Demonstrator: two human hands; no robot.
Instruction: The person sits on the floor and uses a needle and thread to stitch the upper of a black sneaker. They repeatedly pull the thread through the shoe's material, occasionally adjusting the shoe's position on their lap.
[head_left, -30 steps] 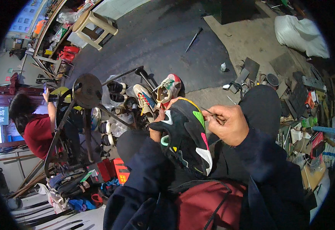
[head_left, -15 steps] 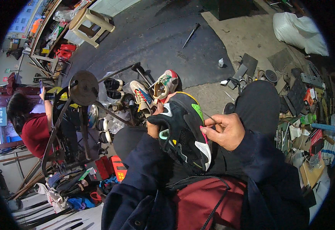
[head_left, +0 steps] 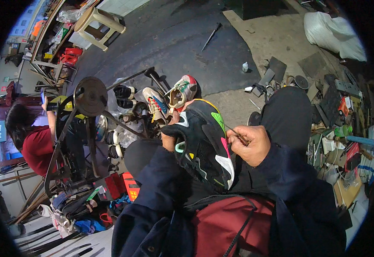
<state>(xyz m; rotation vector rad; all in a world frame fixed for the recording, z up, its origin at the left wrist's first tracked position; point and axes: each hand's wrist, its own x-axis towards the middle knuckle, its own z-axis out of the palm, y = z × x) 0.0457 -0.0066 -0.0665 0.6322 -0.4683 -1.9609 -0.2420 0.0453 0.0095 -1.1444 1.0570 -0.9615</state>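
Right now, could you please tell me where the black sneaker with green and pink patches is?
In the head view, the black sneaker is near the centre, between the left hand holding it and the right hand by its pink patch.

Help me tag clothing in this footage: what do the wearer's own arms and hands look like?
The left sleeve and right sleeve are long and dark navy. The right hand and the visible part of the left hand are ungloved.
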